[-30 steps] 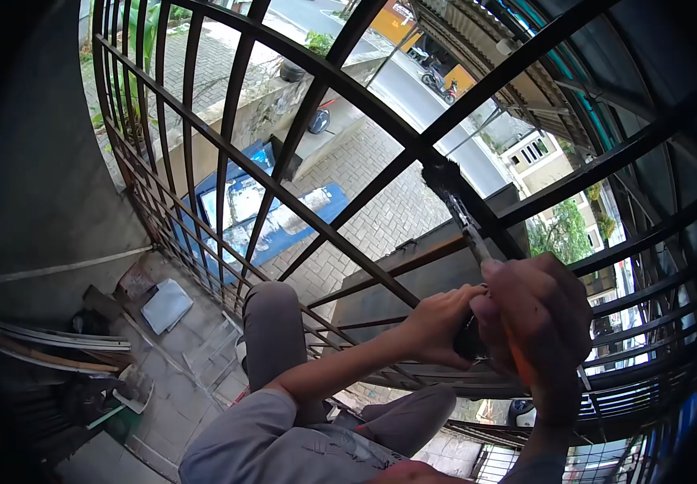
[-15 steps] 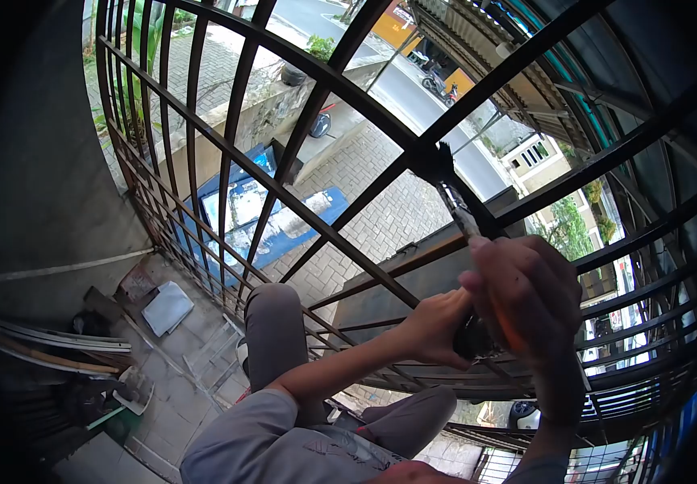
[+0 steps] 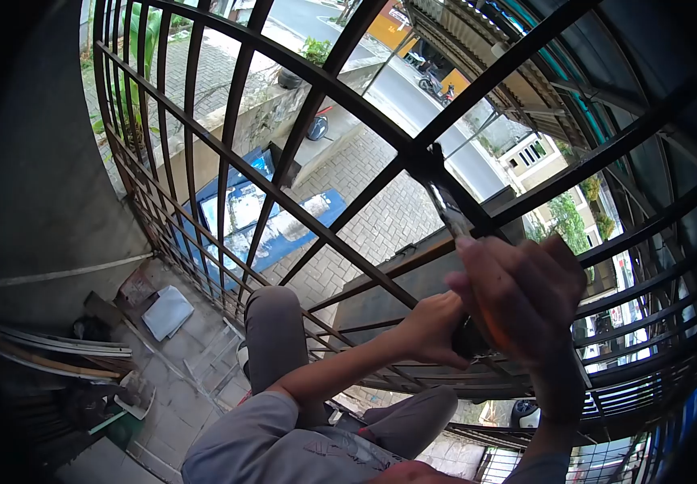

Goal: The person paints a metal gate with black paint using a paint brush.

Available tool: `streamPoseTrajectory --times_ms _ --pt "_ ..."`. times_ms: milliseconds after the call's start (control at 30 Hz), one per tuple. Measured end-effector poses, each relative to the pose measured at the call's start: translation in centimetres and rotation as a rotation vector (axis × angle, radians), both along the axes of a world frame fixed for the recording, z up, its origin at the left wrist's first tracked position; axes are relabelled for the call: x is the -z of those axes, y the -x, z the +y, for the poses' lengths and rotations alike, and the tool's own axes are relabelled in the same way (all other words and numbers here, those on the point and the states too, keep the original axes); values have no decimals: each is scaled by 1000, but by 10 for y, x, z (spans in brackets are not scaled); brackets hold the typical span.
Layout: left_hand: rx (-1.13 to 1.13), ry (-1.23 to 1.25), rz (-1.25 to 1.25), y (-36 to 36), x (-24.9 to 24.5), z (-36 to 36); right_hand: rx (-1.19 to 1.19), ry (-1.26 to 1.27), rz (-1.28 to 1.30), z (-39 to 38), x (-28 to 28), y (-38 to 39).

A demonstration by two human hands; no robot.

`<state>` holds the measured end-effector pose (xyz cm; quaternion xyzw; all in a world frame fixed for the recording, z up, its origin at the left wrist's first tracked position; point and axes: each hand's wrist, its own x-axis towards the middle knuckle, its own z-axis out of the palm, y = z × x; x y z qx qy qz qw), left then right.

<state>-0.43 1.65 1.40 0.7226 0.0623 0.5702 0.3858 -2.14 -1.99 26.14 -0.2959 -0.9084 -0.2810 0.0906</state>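
Observation:
My right hand (image 3: 522,298) is closed around the handle of a paintbrush (image 3: 447,208), tilted up and to the left. Its black bristles touch the dark metal grille (image 3: 356,101) near a crossing of two bars. Wet-looking black coats the bar beside the ferrule. Lower and further left, my left hand (image 3: 429,329) curls around a dark, cup-like object (image 3: 469,339). My right hand hides much of that object, so its exact kind does not show.
Through the bars appear blue weathered panels (image 3: 284,230) on paving, and a road. My bent knee (image 3: 274,310) is close to the grille. Below left, a white packet (image 3: 168,312) and long strips (image 3: 66,348) lie on the tiled floor.
My right hand and the paintbrush have shifted slightly left, the bristles sliding a little along the grille near the crossing. My left hand stays almost where it was.

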Motion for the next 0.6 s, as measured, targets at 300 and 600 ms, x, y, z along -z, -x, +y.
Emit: streamPoseTrajectory --times_ms 300,600 --pt "50 72 -22 10 -11 0 19 2 -14 -18 -1 -8" --pt "58 116 51 13 -13 -2 45 -62 21 -25 -5 1"
